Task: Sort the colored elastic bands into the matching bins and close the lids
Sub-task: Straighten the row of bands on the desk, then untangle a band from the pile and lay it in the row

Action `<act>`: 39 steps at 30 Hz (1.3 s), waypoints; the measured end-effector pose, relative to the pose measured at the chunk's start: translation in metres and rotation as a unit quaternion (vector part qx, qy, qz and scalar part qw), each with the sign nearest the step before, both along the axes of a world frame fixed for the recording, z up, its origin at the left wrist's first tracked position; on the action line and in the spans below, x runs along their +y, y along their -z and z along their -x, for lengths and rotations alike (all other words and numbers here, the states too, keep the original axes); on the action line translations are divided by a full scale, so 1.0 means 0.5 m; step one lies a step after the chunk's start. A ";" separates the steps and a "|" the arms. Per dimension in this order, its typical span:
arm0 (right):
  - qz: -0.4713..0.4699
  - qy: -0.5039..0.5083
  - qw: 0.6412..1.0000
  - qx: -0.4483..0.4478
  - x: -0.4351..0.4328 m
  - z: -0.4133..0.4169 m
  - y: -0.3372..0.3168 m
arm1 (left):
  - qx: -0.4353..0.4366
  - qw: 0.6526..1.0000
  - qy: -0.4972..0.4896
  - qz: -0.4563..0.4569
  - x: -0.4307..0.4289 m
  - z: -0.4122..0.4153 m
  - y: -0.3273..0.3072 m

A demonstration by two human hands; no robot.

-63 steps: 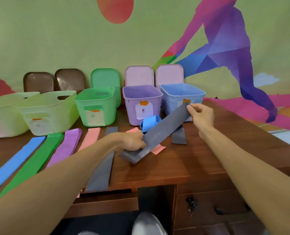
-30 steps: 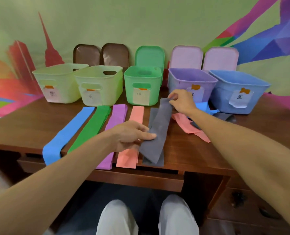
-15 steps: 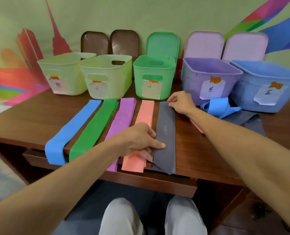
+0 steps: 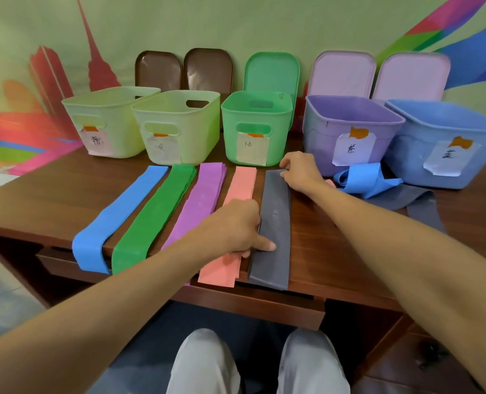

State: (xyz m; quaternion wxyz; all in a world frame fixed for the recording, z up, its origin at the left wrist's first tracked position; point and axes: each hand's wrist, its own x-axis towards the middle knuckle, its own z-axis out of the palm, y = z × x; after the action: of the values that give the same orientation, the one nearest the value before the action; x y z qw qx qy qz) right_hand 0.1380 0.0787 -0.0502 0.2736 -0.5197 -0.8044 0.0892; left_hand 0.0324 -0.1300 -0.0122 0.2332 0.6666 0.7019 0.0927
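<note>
Near the table's (image 4: 335,265) front edge, the left hand (image 4: 236,226) pinches the grey band (image 4: 275,220) beside the pink stack (image 4: 240,183); the right hand (image 4: 298,170) pinches its far end. Best to line up both ends, smooth it flat, then release.

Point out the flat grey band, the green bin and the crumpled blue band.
flat grey band (image 4: 275,223): head view, middle of its top face.
green bin (image 4: 257,118): head view, front wall above the handle slot.
crumpled blue band (image 4: 369,180): head view, its folded middle.
</note>
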 end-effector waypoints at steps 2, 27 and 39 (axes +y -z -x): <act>-0.009 -0.006 1.000 -0.015 -0.006 -0.005 -0.006 | 0.058 0.997 0.008 -0.042 0.001 0.003 -0.002; 0.031 -0.088 0.990 0.106 -0.120 -0.350 -0.026 | -0.022 0.971 0.086 -0.221 0.136 -0.222 0.087; -0.026 -0.169 0.983 0.068 -0.144 -0.359 0.027 | -0.166 0.945 0.008 -0.283 0.157 -0.222 0.101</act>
State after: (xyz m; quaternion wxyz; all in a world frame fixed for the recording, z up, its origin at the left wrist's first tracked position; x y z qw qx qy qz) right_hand 0.3174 0.0065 -0.0639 0.3218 -0.3622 -0.8622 0.1481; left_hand 0.1435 -0.0514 -0.0628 0.1487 0.6862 0.5925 0.3950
